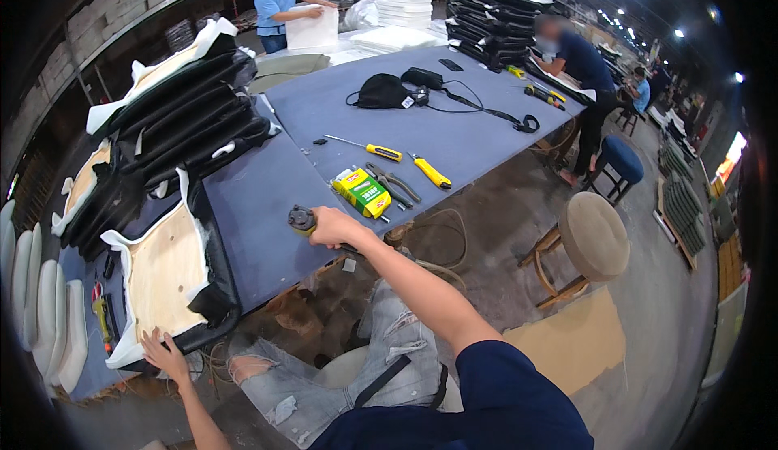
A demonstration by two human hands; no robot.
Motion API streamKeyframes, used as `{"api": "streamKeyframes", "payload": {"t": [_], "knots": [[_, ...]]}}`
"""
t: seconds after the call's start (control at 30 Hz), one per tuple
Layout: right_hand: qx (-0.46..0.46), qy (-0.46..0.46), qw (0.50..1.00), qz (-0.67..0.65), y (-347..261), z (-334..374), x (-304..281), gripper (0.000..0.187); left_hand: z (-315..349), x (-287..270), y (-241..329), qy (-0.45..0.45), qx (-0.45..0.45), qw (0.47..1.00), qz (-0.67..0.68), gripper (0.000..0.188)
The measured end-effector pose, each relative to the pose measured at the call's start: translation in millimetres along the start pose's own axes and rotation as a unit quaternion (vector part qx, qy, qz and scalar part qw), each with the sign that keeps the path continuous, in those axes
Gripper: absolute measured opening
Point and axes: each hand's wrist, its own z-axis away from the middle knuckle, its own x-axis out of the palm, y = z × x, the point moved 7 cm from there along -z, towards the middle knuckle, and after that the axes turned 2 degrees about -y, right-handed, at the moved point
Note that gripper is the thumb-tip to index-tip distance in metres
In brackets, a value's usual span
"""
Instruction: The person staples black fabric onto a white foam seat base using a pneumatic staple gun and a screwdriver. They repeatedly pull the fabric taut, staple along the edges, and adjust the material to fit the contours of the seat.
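A seat panel [166, 267] lies at the table's near left, its pale wooden board framed by white padding and black cover material. My left hand [165, 358] rests on its near edge, fingers spread over the white padding and the board. Over the table's front edge, my right hand [334, 229] is wrapped round a dark staple gun [302, 220], its rounded head showing to the left of my fist. Most of the gun's body is hidden by my hand. The panel and the gun are apart.
Behind the panel rises a stack of black padded panels [194, 117]. On the blue-grey table [267, 182] lie a yellow-green box [362, 193], pliers [392, 181], a screwdriver [382, 152] and a yellow cutter [430, 172]. A round stool [594, 237] stands right. Other people work beyond.
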Motion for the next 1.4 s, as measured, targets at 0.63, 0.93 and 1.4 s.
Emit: {"api": "streamKeyframes", "payload": {"t": [0.63, 0.93, 1.4], "knots": [[0.045, -0.014, 0.999, 0.011, -1.2, -9.5, -0.5, 0.048, 16.3, -82.1, 274.5, -0.250, 0.263, 0.915, 0.175, 0.049], [0.044, -0.001, 0.999, -0.011, -7.4, -1.9, -4.8, 0.035, 7.9, -51.3, 222.2, -0.228, 0.136, 0.944, 0.197, 0.073], [0.060, -0.012, 0.998, 0.003, -2.9, -9.0, -3.0, 0.036, -26.4, -67.8, 270.2, -0.301, 0.196, 0.923, 0.137, 0.053]]}}
